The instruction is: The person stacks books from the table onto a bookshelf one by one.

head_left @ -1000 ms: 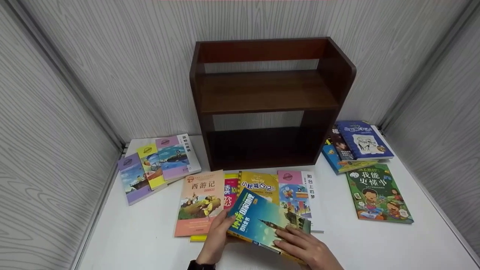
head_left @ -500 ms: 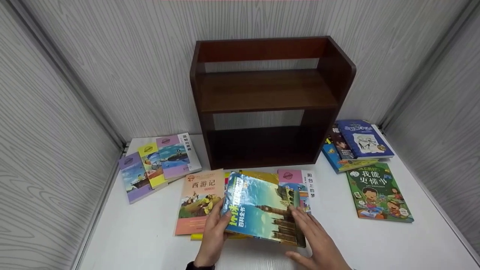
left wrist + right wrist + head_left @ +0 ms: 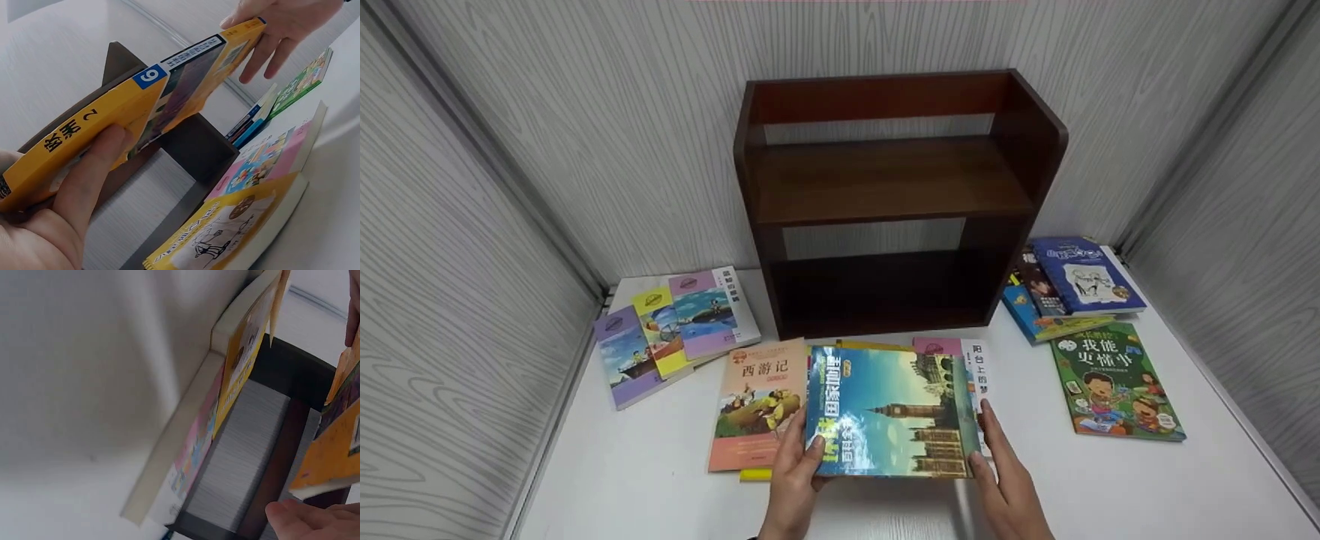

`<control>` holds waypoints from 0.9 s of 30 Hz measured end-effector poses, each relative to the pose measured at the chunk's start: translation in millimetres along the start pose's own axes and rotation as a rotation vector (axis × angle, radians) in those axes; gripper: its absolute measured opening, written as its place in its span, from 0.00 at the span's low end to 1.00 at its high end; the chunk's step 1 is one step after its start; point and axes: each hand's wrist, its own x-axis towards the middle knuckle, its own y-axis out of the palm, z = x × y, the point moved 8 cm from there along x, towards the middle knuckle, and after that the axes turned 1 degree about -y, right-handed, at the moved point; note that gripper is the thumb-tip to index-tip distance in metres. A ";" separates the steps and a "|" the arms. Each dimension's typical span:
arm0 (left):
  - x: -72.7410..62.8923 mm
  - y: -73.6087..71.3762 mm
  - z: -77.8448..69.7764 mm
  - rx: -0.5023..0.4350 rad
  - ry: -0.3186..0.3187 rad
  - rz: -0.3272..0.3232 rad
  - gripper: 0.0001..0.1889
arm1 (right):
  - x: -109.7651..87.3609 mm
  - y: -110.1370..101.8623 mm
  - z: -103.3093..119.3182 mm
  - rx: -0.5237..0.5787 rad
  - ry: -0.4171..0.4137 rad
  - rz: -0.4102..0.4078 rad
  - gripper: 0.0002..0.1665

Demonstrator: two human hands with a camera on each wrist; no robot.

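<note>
i see the left hand [image 3: 793, 474] pinching the blue book [image 3: 896, 420] at its left edge; the right hand [image 3: 1006, 480], fingers extended, is at its right edge. the book is raised over the surface [image 3: 637, 472], near the peach book [image 3: 754, 409], before the brown bookcase [image 3: 896, 180].

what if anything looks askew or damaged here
No damage stands out. The loose pile right of the bookshelf looks untidy: its dark blue book overlaps others, their edges unaligned.
</note>
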 end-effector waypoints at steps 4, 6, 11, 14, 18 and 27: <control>-0.3 2.6 2.3 0.004 0.009 -0.002 0.35 | -2.2 4.0 -1.1 0.114 0.071 0.032 0.37; -0.3 4.3 2.7 0.020 0.026 -0.002 0.36 | -3.3 4.3 -0.5 0.148 0.090 0.030 0.36; 0.1 6.1 -0.6 0.140 0.085 -0.048 0.35 | -3.1 5.2 1.3 0.164 0.102 0.032 0.39; -0.4 7.7 -4.5 0.227 0.094 -0.075 0.34 | -1.5 5.4 1.1 0.149 0.104 0.043 0.47; -1.1 10.9 -14.0 0.329 0.105 -0.096 0.35 | 1.6 3.3 2.7 0.137 0.111 0.057 0.64; 2.4 24.5 -37.0 0.516 0.238 -0.002 0.47 | 8.1 -16.4 20.9 0.018 0.028 -0.040 0.65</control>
